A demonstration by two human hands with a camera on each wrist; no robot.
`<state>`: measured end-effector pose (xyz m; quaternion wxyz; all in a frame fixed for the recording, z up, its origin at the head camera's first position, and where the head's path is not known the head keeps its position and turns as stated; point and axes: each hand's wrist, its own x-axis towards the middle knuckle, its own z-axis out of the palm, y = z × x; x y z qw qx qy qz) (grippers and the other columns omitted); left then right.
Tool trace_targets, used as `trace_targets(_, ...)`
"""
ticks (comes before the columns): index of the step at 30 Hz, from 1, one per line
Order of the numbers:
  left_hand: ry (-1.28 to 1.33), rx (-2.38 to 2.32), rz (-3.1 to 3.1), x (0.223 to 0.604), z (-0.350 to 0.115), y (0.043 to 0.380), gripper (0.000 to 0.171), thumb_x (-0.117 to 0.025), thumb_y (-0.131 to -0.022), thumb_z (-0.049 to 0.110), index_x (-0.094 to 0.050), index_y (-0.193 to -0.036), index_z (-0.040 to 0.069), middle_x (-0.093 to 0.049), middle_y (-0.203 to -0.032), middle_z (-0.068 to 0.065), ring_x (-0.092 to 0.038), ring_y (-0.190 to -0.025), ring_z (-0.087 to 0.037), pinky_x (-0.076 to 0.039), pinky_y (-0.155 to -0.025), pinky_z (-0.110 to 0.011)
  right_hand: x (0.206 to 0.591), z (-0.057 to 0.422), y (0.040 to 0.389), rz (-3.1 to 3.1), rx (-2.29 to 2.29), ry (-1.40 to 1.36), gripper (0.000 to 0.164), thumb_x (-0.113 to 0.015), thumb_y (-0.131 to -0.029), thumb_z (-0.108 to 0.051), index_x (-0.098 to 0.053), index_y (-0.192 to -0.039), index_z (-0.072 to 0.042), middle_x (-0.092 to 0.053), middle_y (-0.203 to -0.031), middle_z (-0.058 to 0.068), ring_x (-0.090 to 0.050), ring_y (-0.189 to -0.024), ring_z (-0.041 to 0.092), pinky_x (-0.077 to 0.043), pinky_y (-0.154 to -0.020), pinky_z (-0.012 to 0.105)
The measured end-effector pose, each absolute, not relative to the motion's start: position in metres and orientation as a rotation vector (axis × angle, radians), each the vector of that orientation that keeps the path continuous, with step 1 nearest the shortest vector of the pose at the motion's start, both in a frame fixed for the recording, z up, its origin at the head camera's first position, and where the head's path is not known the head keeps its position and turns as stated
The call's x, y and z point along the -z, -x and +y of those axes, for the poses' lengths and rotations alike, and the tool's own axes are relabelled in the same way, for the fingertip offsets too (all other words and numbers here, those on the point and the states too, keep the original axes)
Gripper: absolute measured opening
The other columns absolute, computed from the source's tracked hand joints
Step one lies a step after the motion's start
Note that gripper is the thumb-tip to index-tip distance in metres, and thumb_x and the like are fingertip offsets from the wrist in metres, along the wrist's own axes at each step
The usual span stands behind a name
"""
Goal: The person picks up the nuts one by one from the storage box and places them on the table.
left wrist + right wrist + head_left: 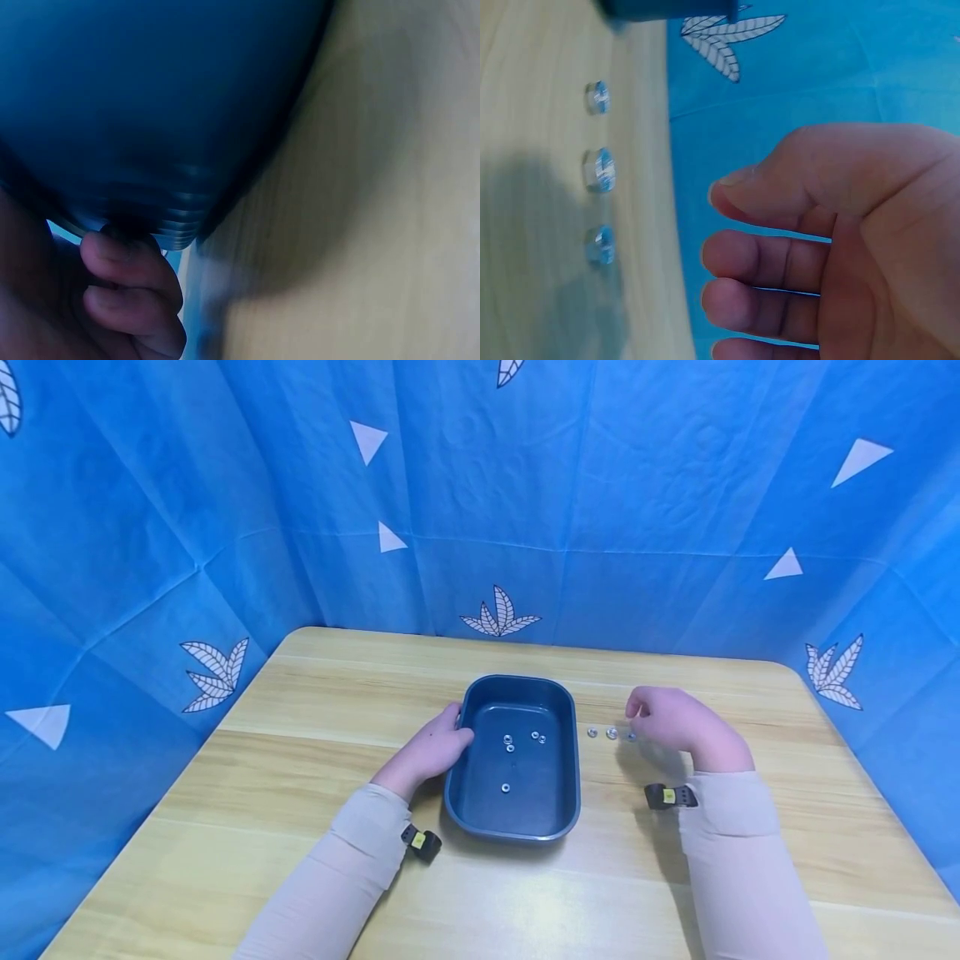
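Observation:
My left hand (429, 748) grips the left rim of a dark blue tray (536, 785), thumb over the edge. In the left wrist view its curled fingers (135, 289) show against the tray's outer wall (165, 97). Several small silvery metal nuts (506, 788) lie scattered on the tray floor. To the right of the tray, three more nuts (612, 733) sit in a row on the table. Just above the rightmost one hovers my right hand (678, 722). Seen from the right wrist, its fingers (757, 304) are loosely bent, with nothing between them and the thumb.
The light wooden table (300, 793) carries the tray near its middle. A blue patterned cloth (480, 468) hangs behind the table and along its sides. Each sleeve bears a black wrist camera (660, 797).

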<state>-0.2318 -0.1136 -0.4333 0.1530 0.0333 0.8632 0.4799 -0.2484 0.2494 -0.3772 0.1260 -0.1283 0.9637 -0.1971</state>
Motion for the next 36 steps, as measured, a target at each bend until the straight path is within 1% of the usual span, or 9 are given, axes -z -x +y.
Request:
trace_targets(3, -0.096, -1.377, 2.475, 0.433, -0.114, 0.232, 0.056, -0.046, -0.101, 0.028, -0.035, -0.154, 0.013, -0.043, -0.155, -0.008, -0.041, -0.141, -0.032, -0.031, -0.113, -0.063, 0.371, 0.248, 0.247, 2.824, 0.577, 0.394, 0.024, -0.053, -0.09, -0.01, -0.065, -0.11, -0.005, -0.064, -0.096, 0.008, -0.057, -0.085, 0.026, -0.049, -0.075, 0.045)
trace_targets(9, -0.099, -1.391, 2.462, 0.431, -0.115, 0.23, 0.058, -0.045, -0.101, 0.026, -0.033, -0.155, 0.012, -0.042, -0.156, -0.009, -0.04, -0.141, -0.034, -0.031, -0.113, -0.063, 0.359, 0.246, 0.241, 2.892, 0.562, 0.468, 0.02, -0.053, -0.09, -0.011, -0.065, -0.106, -0.007, -0.063, -0.09, 0.006, -0.055, -0.08, 0.024, -0.047, -0.073, 0.043)
trace_targets(13, -0.097, -1.387, 2.463, 0.43, -0.114, 0.23, 0.058, -0.044, -0.101, 0.026, -0.032, -0.156, 0.012, -0.041, -0.157, -0.009, -0.038, -0.142, -0.034, -0.03, -0.113, -0.064, 0.352, 0.243, 0.237, 2.91, 0.565, 0.499, 0.021, -0.052, -0.09, -0.011, -0.065, -0.107, -0.008, -0.06, -0.087, 0.004, -0.054, -0.077, 0.023, -0.045, -0.072, 0.042)
trace_targets(18, -0.101, -1.397, 2.456, 0.429, -0.113, 0.23, 0.059, -0.044, -0.101, 0.025, -0.031, -0.157, 0.012, -0.039, -0.158, -0.01, -0.036, -0.144, -0.034, -0.029, -0.113, -0.064, 0.344, 0.238, 0.232, 2.918, 0.563, 0.502, 0.022, -0.054, -0.092, -0.012, -0.064, -0.111, -0.006, -0.06, -0.086, 0.005, -0.054, -0.077, 0.023, -0.046, -0.069, 0.04)
trace_targets(27, -0.104, -1.389, 2.461, 0.429, -0.113, 0.229, 0.059, -0.044, -0.102, 0.026, -0.03, -0.157, 0.01, -0.039, -0.158, -0.01, -0.036, -0.144, -0.034, -0.028, -0.114, -0.063, 0.328, 0.224, 0.22, 2.921, 0.564, 0.56, 0.019, -0.058, -0.093, -0.014, -0.064, -0.11, -0.009, -0.062, -0.086, 0.001, -0.055, -0.075, 0.021, -0.047, -0.07, 0.04)
trace_targets(34, -0.095, -1.379, 2.475, 0.43, -0.111, 0.23, 0.059, -0.043, -0.102, 0.027, -0.029, -0.157, 0.011, -0.039, -0.158, -0.009, -0.038, -0.142, -0.033, -0.03, -0.114, -0.062, 0.324, 0.207, 0.215, 2.918, 0.559, 0.638, 0.015, -0.06, -0.094, -0.015, -0.064, -0.108, -0.012, -0.059, -0.075, -0.003, -0.053, -0.066, 0.017, -0.046, -0.066, 0.037)
trace_targets(36, -0.092, -1.377, 2.478, 0.431, -0.111, 0.23, 0.059, -0.043, -0.102, 0.028, -0.029, -0.157, 0.011, -0.039, -0.158, -0.008, -0.038, -0.143, -0.033, -0.03, -0.114, -0.062, 0.324, 0.202, 0.214, 2.917, 0.556, 0.671, 0.014, -0.061, -0.093, -0.015, -0.064, -0.107, -0.013, -0.058, -0.075, -0.003, -0.053, -0.067, 0.017, -0.046, -0.066, 0.037)
